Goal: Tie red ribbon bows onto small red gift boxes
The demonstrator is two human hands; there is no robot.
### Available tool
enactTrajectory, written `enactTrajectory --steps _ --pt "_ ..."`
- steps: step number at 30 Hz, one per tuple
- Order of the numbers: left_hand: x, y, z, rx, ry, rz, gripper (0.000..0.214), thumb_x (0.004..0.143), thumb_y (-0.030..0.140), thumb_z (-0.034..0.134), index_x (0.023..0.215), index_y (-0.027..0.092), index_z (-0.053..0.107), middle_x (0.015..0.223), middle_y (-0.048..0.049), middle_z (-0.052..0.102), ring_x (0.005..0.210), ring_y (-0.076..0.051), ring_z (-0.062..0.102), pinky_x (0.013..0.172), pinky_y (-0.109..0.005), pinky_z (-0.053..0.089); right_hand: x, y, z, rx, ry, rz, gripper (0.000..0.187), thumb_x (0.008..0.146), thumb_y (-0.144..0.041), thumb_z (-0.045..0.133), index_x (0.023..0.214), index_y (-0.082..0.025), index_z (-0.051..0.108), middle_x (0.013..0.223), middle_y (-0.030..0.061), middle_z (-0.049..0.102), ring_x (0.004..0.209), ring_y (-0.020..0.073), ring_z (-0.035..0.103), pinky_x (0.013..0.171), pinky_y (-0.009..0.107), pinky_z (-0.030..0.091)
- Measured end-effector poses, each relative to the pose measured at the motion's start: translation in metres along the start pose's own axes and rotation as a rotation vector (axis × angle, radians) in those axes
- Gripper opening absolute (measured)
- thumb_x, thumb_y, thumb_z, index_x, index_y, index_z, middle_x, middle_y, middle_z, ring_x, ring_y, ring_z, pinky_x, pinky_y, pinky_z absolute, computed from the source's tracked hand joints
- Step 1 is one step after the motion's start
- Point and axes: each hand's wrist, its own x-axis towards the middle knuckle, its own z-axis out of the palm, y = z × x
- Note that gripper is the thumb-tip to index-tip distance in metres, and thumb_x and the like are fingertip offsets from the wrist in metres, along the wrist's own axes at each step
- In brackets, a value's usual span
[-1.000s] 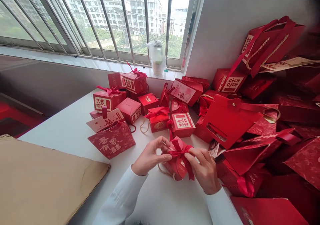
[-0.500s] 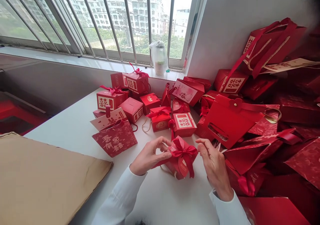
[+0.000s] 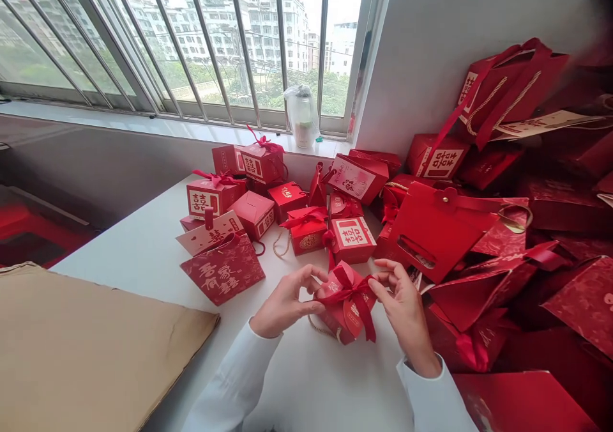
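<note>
A red gift box [image 3: 335, 325] with gold print stands on the white table in front of me. Its red ribbon bow [image 3: 353, 293] is tied on top, with two tails hanging down the front. At the bow's left loop, my left hand [image 3: 293, 296] is closed in a pinch between thumb and fingers. My right hand [image 3: 403, 307] pinches the right loop by its tip. A twisted gold cord [image 3: 322, 327] shows at the box's lower left. Both hands partly cover the loop ends.
Several red gift boxes [image 3: 353, 239] stand close behind. Red bags and boxes pile up along the right, among them a flat bag [image 3: 438, 227]. A brown cardboard sheet [image 3: 96, 349] lies at the left. On the sill stands a cup in a plastic bag [image 3: 302, 117].
My right hand has moved left onto the bow's right loop and now pinches it. The loops look thinner and more stretched sideways. The left hand stays at the left loop.
</note>
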Motion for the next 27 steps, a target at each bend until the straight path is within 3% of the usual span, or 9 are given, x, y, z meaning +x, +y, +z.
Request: enactTrajectory --steps 7,11,14,17,19,22,27 --pt "-0.004 -0.004 -0.014 -0.007 -0.042 -0.063 0.027 0.069 0.016 0.056 0.096 0.017 0.054 0.072 0.0009 0.059 0.072 -0.014 0.054 0.066 -0.024 0.041 -0.002 0.009 0.004 0.097 0.077 0.005 0.040 0.075 -0.037 0.064 0.110 -0.022 0.050 0.080 0.0008 0.062 0.070 0.0149 0.057 0.059 0.025 0.044" --pt "-0.015 0.006 -0.026 0.211 -0.010 -0.003 0.029 0.070 0.018 0.059 0.099 0.020 0.058 0.100 -0.0037 0.062 0.095 -0.020 0.055 0.076 -0.028 0.044 0.000 0.009 0.004 0.119 0.057 0.016 0.042 0.074 -0.037 0.065 0.109 -0.021 0.049 0.077 0.0005 0.062 0.068 0.0157 0.058 0.057 0.025 0.043" --pt "-0.012 0.018 -0.008 0.312 0.167 0.101 0.025 0.076 0.033 0.063 0.099 0.023 0.059 0.107 -0.0032 0.061 0.104 -0.022 0.053 0.089 -0.034 0.041 0.001 0.010 0.002 0.136 0.048 0.034 0.044 0.073 -0.038 0.067 0.109 -0.020 0.050 0.076 0.0010 0.063 0.066 0.0164 0.058 0.054 0.025 0.041" --pt "0.003 0.022 0.032 0.377 0.464 0.179 0.026 0.076 0.038 0.065 0.096 0.022 0.059 0.106 -0.0050 0.060 0.104 -0.023 0.052 0.092 -0.038 0.040 0.001 0.010 0.000 0.140 0.034 0.031 0.043 0.073 -0.038 0.067 0.108 -0.020 0.050 0.076 0.0012 0.063 0.066 0.0160 0.057 0.054 0.025 0.039" --pt "0.013 0.018 0.058 0.415 0.559 0.171 0.039 0.072 0.038 0.070 0.103 0.021 0.055 0.109 -0.0065 0.059 0.105 -0.025 0.050 0.092 -0.041 0.040 0.000 0.010 0.000 0.145 0.022 0.021 0.042 0.073 -0.038 0.066 0.108 -0.020 0.050 0.076 0.0010 0.063 0.066 0.0156 0.056 0.054 0.025 0.039" --pt "0.023 0.009 0.076 0.426 0.561 0.114 0.045 0.072 0.029 0.070 0.111 0.020 0.051 0.112 -0.0073 0.060 0.106 -0.027 0.050 0.091 -0.043 0.041 -0.001 0.010 0.001 0.162 0.012 0.013 0.041 0.074 -0.036 0.065 0.108 -0.020 0.050 0.076 0.0008 0.063 0.067 0.0156 0.056 0.055 0.025 0.039" --pt "0.022 0.003 0.064 0.260 0.499 0.048 0.044 0.069 0.015 0.064 0.111 0.017 0.050 0.110 -0.0096 0.061 0.100 -0.023 0.055 0.090 -0.040 0.044 -0.001 0.012 0.002 0.255 0.041 0.023 0.042 0.072 -0.035 0.067 0.106 -0.021 0.048 0.074 -0.0005 0.062 0.065 0.0146 0.054 0.053 0.024 0.039"
